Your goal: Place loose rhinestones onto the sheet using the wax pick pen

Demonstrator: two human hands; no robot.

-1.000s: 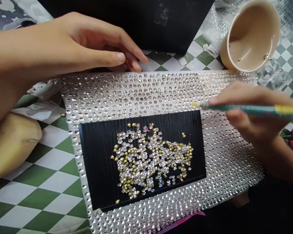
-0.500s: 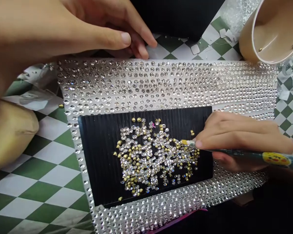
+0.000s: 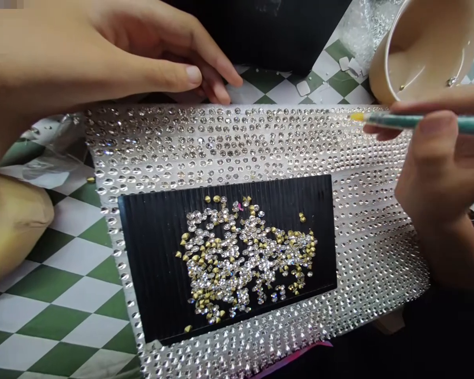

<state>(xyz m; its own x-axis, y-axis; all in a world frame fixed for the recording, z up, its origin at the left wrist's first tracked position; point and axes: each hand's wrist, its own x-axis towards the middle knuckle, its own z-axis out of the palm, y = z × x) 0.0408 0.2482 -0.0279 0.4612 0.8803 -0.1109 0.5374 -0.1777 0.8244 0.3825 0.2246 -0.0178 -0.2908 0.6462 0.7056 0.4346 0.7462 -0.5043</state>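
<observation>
My right hand [image 3: 438, 152] pinches a teal pencil [image 3: 403, 121] with a yellow tip, held over the upper right of a white sheet [image 3: 363, 231] set with rows of clear rhinestones. Whether a stone is on the tip is not clear. On that sheet lies a black ridged tray [image 3: 158, 263] bearing a heap of loose rhinestones [image 3: 245, 258], some clear side up and some gold side up. My left hand [image 3: 150, 58] is at the sheet's far edge, empty, with thumb and fingers apart; its fingertips are close to that edge.
A beige cup [image 3: 383, 73] stands tilted in view at the back right, a few stones inside. A black object [image 3: 268, 31] is at the back. Crumpled clear plastic [image 3: 51, 158] and a yellowish rounded object [image 3: 16, 226] lie left on the green-and-white checked cloth [image 3: 71, 284].
My right hand has lifted the pencil from the loose stones on the tray and moved it up and right over the studded sheet. The left hand has stayed nearly still; the view has shifted slightly.
</observation>
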